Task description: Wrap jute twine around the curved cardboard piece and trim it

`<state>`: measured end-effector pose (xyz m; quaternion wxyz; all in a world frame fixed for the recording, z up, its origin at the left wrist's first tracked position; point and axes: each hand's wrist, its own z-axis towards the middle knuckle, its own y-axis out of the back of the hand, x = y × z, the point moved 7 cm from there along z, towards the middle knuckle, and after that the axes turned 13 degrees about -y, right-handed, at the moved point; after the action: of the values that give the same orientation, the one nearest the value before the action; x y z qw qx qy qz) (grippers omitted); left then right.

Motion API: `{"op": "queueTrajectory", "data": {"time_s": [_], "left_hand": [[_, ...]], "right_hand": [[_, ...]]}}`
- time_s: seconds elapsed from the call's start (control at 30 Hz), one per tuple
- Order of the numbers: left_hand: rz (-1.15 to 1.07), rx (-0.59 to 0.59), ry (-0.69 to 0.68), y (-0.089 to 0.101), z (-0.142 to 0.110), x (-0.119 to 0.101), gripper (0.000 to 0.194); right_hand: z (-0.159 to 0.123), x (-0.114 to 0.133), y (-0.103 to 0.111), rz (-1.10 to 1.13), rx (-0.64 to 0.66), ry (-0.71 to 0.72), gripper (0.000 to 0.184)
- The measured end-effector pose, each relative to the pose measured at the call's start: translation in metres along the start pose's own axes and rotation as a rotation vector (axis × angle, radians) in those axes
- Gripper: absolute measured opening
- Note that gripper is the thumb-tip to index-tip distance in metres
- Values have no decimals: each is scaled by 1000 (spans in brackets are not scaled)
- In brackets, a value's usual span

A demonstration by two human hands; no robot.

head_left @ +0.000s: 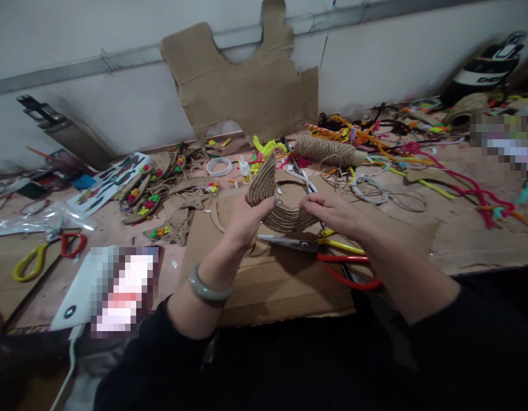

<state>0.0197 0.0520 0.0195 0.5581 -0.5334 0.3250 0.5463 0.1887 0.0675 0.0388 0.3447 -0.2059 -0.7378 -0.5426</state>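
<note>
In the head view, the left hand, with a bracelet on its wrist, has its fingers clamped on the left part of a curved twine piece. The piece is held up above the counter, between the two hands, with its pointed left end upward and ridged rows of twine along its face. The right hand is at the right end of the piece with its fingers bent; I cannot tell whether they are clamped on it or only touching.

Just below the piece, scissors with red and yellow handles lie partly open over a cardboard sheet, blades to the left, handles under the right forearm. Behind the hands are a small bottle, a spool of twine on its side and a cut-out cardboard panel leaning on the wall. Bright cords spread over the right side.

To the left lie twine shapes with colourful bits, a printed sheet and more scissors. Nearer are a phone, its screen blurred out, and a white flat box with a cable.
</note>
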Motion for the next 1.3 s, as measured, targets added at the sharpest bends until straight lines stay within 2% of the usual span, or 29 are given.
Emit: {"op": "queueTrajectory", "data": {"time_s": [0.2,0.37,0.5,0.67,0.77,0.87,1.0,1.17,1.3], "left_hand": [[2,-13,6,1,1,0,21],[-19,-3,1,1,2,1,22],[-17,-8,27,1,1,3,21],[-61,-31,80,0,0,4,24],[-84,-47,80,-1,1,3,24],[-98,-65,83,0,1,4,24],[-145,-85,85,2,2,7,27],[-219,-136,98,5,4,7,31],[-251,-210,75,7,4,4,29]], "right_hand": [[4,-2,-3,132,22,-56,9],[0,0,9,-8,-141,-27,20],[-4,6,4,-26,-87,41,23],[2,-1,1,-39,-112,56,22],[6,-10,9,81,-204,51,20],[4,-16,22,301,-334,81,15],[-8,-14,39,528,-490,150,22],[-19,-10,48,574,-621,167,8],[-25,0,42,520,-651,230,6]]}}
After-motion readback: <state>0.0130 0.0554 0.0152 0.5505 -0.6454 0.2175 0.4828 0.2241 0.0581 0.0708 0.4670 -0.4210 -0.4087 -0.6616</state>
